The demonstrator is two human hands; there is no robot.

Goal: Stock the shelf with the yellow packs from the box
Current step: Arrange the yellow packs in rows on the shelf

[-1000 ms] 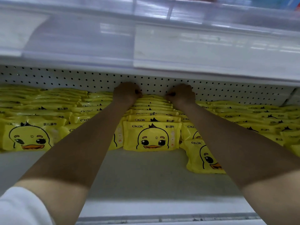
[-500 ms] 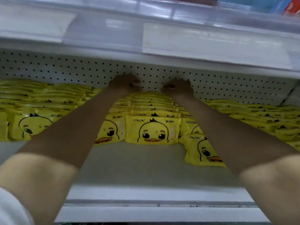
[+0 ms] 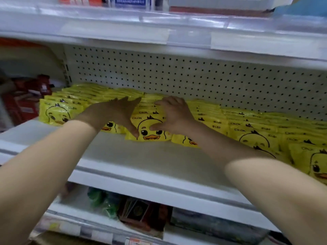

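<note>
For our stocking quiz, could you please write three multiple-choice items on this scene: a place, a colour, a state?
1. Where are the left hand and right hand? A) on the middle row of yellow packs B) on the lower shelf C) on the pegboard
2. The duck's beak on the front pack is: A) blue B) orange C) green
3. The left hand's fingers are: A) fisted B) round a box C) straight
Answers: A, both touch that row; B, its beak shows orange; C, they lie flat.
</note>
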